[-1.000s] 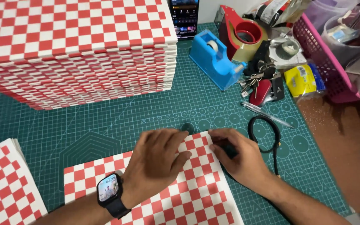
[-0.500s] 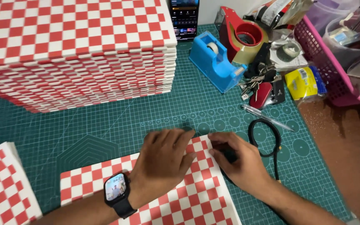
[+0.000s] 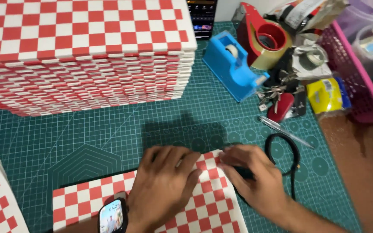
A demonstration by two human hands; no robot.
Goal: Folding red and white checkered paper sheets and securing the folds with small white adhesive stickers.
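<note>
At the near edge of the green cutting mat, left hand lies flat, fingers spread, on the checkered sheet, right hand pinching its far-right corner; sheet's long axis runs left-right.

Craft workbench: green cutting mat, tape dispensers, stacked checkered sheets.

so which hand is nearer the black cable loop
Right. The right hand lies beside the black cable loop; the left hand presses the checkered sheet farther off.
</note>
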